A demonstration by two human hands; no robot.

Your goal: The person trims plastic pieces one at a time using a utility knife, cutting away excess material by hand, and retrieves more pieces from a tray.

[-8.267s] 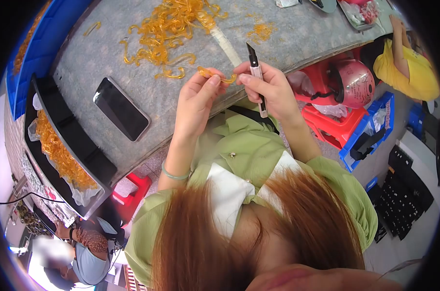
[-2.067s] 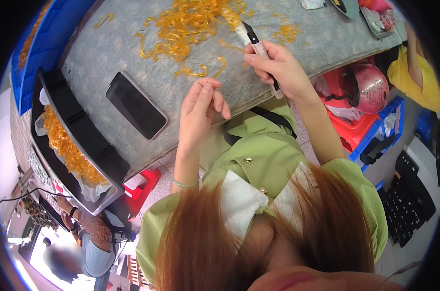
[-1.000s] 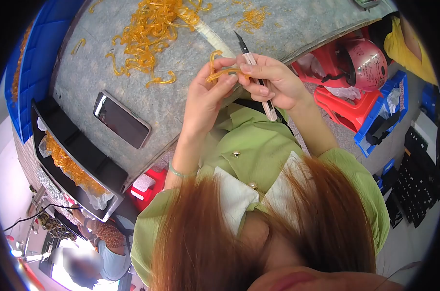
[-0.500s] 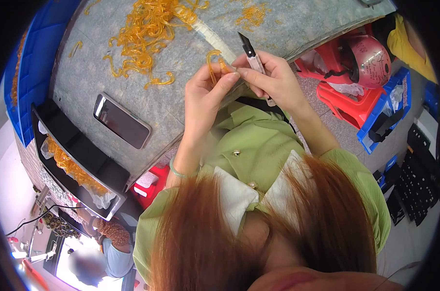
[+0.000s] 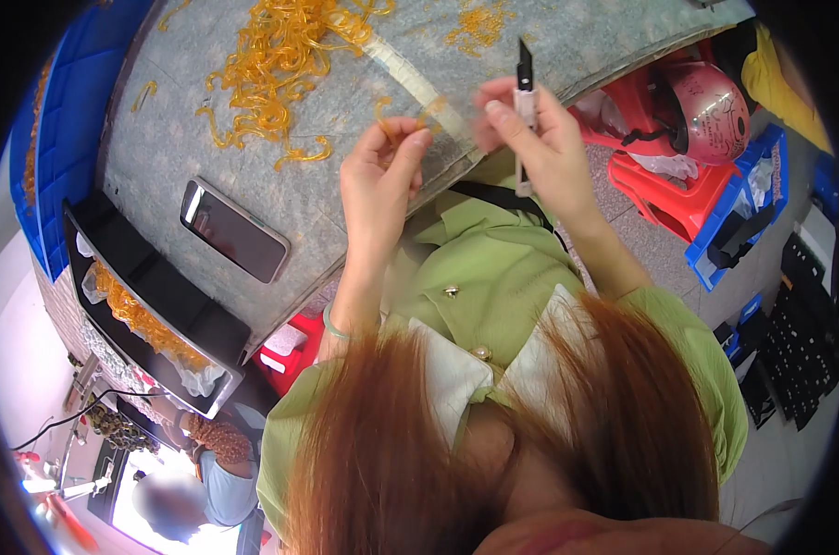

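My left hand (image 5: 382,176) is pinched on a curved, translucent amber plastic hook (image 5: 383,111), which is partly blurred above the fingertips. In my right hand (image 5: 551,143) is a utility knife (image 5: 526,104), held upright with its dark blade pointing away from me; the fingertips are smeared by motion. A gap separates the two hands at the table's near edge. Beyond them lies a tangled pile of similar amber hooks (image 5: 271,69), with a few loose ones at its side. Small amber scraps (image 5: 479,26) lie farther right on the table.
A phone (image 5: 234,231) lies on the grey table (image 5: 331,222) at left. Beside it are a black bin (image 5: 128,250) with bagged amber pieces and a blue crate (image 5: 81,120). Red stools (image 5: 660,194), a pink helmet (image 5: 711,116) and another person (image 5: 225,481) are around.
My hands have moved apart. The right hand with the knife went right and away from the hook, and the knife turned more upright. My left hand shifted slightly left, still pinching the hook.
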